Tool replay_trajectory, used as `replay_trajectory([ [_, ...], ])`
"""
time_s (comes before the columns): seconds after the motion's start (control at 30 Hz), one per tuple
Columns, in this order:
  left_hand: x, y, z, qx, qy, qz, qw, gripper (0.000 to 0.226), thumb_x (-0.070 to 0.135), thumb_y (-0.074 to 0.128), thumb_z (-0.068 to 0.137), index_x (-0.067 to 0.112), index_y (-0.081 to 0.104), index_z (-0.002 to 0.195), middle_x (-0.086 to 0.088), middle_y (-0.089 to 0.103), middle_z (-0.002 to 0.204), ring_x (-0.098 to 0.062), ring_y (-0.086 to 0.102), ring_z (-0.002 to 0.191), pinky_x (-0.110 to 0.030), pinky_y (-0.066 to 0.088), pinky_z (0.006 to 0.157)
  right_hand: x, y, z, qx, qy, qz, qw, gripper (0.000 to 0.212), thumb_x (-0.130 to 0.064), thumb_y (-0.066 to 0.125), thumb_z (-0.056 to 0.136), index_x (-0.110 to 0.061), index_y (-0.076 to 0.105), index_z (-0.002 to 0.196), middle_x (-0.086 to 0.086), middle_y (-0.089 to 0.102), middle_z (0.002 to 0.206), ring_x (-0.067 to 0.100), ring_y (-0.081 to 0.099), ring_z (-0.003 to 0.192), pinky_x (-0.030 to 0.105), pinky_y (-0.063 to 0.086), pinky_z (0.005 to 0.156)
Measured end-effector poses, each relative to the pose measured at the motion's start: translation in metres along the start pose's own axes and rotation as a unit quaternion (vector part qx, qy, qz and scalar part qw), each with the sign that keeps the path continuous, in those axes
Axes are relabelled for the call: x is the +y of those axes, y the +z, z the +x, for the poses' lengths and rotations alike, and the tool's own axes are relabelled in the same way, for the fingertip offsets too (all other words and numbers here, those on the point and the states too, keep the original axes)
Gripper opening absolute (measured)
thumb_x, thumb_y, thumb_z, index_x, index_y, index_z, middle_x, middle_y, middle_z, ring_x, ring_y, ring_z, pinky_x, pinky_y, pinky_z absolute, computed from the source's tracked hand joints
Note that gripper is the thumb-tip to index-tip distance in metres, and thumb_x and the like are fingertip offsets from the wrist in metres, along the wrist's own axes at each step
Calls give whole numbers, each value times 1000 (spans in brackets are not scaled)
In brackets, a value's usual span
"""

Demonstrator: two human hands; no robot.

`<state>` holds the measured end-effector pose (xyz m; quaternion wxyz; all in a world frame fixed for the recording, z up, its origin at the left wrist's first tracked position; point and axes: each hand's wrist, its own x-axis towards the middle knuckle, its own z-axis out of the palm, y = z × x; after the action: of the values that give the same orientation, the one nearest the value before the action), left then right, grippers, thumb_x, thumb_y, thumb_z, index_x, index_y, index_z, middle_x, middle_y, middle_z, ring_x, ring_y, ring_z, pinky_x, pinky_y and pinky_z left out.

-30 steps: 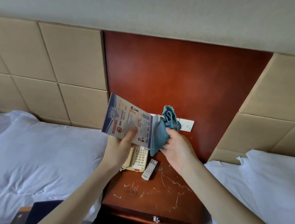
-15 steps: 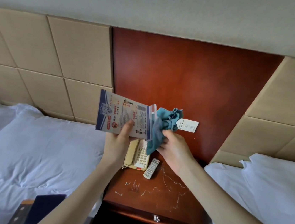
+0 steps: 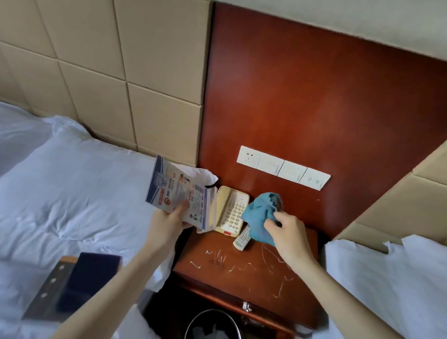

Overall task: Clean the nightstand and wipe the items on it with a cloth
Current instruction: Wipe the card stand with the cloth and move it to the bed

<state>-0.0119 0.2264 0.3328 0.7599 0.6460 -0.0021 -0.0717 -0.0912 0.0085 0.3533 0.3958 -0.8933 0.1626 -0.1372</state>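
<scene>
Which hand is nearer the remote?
Right. The right hand, gripping the cloth, is just right of the remote; the left hand holds the card beyond the phone.

Your left hand (image 3: 169,223) and right hand (image 3: 291,235) are bare, and both forearms (image 3: 114,288) run bare to the near edge.

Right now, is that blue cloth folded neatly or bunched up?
Bunched up: the blue cloth hangs crumpled from the right hand.

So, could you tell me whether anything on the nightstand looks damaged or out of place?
Yes: pale scratch-like marks cross the nightstand top in front of the remote, standing out against the dark red wood.
</scene>
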Motion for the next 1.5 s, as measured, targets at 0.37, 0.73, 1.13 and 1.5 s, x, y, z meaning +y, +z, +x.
replay_trajectory([
  [0.37, -112, -151, 14, 163, -208, 89, 960, 20, 2, 62, 86, 4, 57, 105, -19, 65, 100, -33, 66, 89, -40, 57, 68, 40, 106, -28, -144, 188, 62, 970, 21, -15, 70, 75, -1, 57, 66, 2, 54, 62, 7, 45, 58, 24, 35, 53],
  [0.73, -185, -299, 21, 271, -329, 130, 895, 19, 9, 72, 80, 1, 62, 94, -20, 67, 95, -30, 66, 78, -32, 54, 59, 63, 194, -55, -121, 358, 125, 918, 58, 11, 62, 73, -26, 46, 115, 2, 55, 109, 18, 59, 95, 25, 50, 71],
  [1.13, -200, -328, 41, 315, -373, 300, 819, 37, 8, 53, 86, -6, 56, 120, -25, 61, 120, -39, 58, 109, -40, 51, 90, 58, 227, -56, -94, 439, 153, 880, 34, 15, 52, 77, -14, 56, 96, 10, 60, 102, 24, 60, 94, 33, 52, 71],
  [1.5, -176, -207, 28, 77, -319, 255, 910, 35, 10, 51, 91, 2, 57, 125, -20, 62, 117, -30, 58, 103, -38, 48, 90, 21, 231, -52, -186, 396, 386, 813, 60, 17, 62, 73, -29, 61, 112, 9, 57, 124, 27, 60, 109, 31, 56, 67],
])
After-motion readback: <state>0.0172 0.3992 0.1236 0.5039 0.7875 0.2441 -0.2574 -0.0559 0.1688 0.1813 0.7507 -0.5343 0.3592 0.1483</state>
